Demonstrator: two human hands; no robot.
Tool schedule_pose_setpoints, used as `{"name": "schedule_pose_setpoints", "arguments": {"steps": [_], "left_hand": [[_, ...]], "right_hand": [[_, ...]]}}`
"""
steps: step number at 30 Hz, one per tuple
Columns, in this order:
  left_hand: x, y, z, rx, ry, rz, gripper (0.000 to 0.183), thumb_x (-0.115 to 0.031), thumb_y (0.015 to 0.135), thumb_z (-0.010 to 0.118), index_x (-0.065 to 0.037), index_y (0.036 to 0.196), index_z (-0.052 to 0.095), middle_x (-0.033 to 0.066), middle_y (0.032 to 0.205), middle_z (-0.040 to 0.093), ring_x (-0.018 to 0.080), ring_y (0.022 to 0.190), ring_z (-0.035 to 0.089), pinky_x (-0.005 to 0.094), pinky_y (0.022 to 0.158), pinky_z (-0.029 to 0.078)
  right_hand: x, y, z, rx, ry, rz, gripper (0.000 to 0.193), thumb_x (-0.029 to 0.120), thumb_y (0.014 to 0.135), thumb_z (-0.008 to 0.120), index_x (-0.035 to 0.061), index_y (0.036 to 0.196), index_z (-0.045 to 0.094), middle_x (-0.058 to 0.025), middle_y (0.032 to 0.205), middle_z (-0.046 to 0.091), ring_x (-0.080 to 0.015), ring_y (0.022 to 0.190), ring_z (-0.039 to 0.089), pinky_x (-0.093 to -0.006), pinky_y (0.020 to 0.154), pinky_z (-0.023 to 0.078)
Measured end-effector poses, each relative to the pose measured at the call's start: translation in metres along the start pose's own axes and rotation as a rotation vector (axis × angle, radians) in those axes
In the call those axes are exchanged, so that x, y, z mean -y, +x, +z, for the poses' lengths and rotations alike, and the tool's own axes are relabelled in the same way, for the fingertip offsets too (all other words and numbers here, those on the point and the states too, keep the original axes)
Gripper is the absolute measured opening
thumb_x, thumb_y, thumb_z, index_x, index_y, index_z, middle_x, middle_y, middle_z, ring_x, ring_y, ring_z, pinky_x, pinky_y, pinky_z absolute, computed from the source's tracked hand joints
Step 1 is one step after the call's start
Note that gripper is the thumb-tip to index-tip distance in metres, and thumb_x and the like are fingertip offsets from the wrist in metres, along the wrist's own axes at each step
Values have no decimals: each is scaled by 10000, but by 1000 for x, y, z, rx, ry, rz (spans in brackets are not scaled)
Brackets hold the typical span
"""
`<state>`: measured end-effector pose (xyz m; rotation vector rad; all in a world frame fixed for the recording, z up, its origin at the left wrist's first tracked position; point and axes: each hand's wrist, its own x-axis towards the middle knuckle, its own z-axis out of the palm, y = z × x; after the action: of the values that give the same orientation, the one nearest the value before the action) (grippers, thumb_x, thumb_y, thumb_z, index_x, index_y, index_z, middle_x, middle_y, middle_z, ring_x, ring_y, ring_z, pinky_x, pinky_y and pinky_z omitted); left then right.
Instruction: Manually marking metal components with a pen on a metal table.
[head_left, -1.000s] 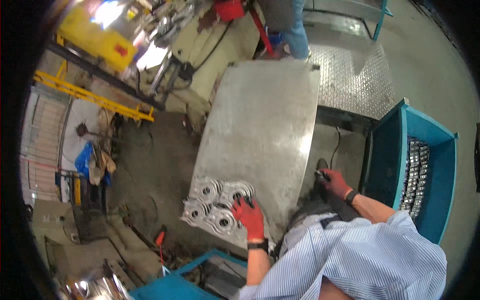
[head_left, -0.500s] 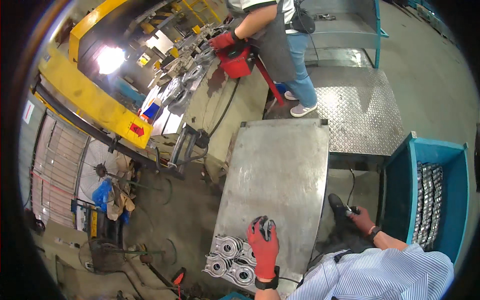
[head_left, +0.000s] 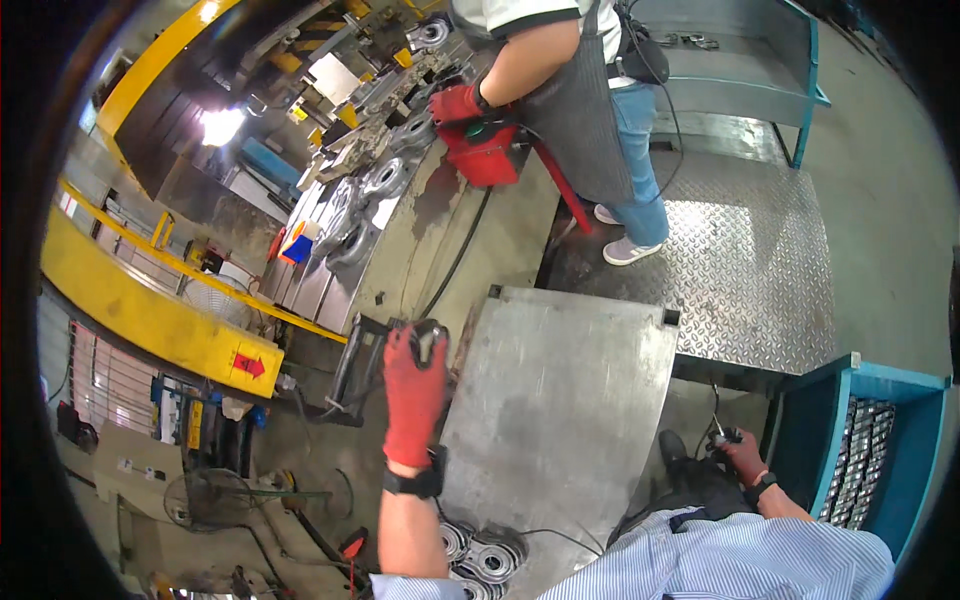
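Observation:
My left hand, in a red glove with dark fingertips, reaches forward past the left edge of a bare metal table. Its fingers are curved and apart, with nothing visible in them. Close by it stands a dark metal bracket at the machine's side. Several ring-shaped metal parts lie on the near left corner of the table, partly hidden by my left forearm. Low on the right, my right hand, also red-gloved, closes around a small metal-tipped tool with a dark cord running from it.
A co-worker's red-gloved hand rests on a red control box. Ring-shaped parts lie along the machine bed. A yellow beam crosses the left side. A teal bin of stacked metal pieces stands right, beside a tread-plate platform.
My left hand has moved forward and left, from above the table beside the ring-shaped parts to beyond the table's left edge. The view has shifted; my right hand keeps its place low on the right.

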<state>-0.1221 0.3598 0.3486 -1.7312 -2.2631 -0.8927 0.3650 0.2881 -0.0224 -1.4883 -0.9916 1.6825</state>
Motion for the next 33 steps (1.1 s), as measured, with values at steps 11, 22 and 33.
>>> {"name": "schedule_pose_setpoints", "arguments": {"steps": [11,22,33], "left_hand": [[101,232,15,-83,564,-147,600,-434,769,651,5,1162,538,215,1168,557,376,1129,497,440,924,420],[129,331,31,236,825,-236,624,-558,778,563,-30,1112,566,221,1080,622,365,1042,588,491,903,399],[169,331,30,62,811,-179,746,-460,805,586,-24,1360,343,260,1179,559,408,1160,488,477,975,348]], "right_hand": [[-4,29,-32,-139,-118,100,145,83,813,634,19,943,646,-20,785,632,-106,683,567,-256,608,447],[-8,16,-35,-215,-97,130,162,56,783,630,19,937,664,-10,820,646,-118,738,570,-270,677,442],[-8,12,-28,-217,-77,241,131,25,803,596,28,919,657,16,749,615,-75,651,509,-243,588,395]]}}
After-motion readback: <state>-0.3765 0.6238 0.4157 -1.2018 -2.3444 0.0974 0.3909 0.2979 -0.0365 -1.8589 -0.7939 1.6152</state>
